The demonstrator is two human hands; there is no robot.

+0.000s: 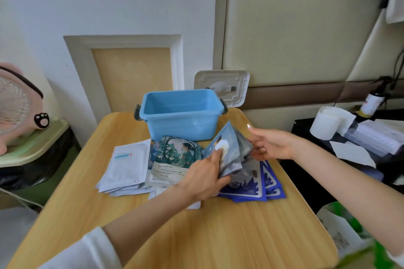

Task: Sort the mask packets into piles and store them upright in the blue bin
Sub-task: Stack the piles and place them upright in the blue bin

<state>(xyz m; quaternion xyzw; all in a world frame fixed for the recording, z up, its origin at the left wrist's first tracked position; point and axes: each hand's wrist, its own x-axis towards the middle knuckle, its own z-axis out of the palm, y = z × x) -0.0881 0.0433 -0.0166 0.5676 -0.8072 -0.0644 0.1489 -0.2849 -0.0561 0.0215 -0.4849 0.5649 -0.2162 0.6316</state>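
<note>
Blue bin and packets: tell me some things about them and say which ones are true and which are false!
1. The blue bin has no packets in it. True.
2. The lid is shut on the bin. False: it stands upright behind the bin.
3. The left hand and the right hand both hold a bunch of grey-blue packets. True.
4. The white packets lie to the right of the dark blue packets. False: the white ones lie on the left and the dark blue ones on the right.
</note>
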